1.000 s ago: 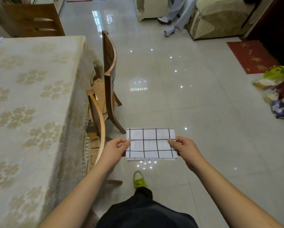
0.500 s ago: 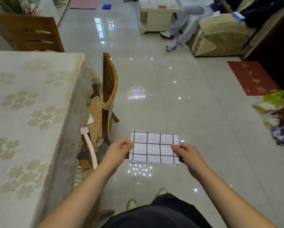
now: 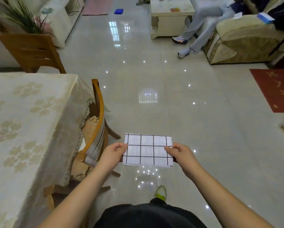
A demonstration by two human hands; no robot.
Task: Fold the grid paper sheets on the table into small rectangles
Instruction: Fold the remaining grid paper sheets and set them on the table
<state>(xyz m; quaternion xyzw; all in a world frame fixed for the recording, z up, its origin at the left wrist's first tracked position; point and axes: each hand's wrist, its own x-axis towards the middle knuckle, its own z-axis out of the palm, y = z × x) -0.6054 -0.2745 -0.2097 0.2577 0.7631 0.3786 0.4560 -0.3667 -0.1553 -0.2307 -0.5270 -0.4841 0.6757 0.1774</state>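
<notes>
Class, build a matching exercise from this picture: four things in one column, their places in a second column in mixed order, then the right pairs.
Things
1. grid paper
2. red mat
3. blue cloth
4. tablecloth

Places
A. far floor, top of view
B. left, over the table
C. held between left hand and right hand
D. floor at right edge

Pairs: 1-C, 2-D, 3-A, 4-B
</notes>
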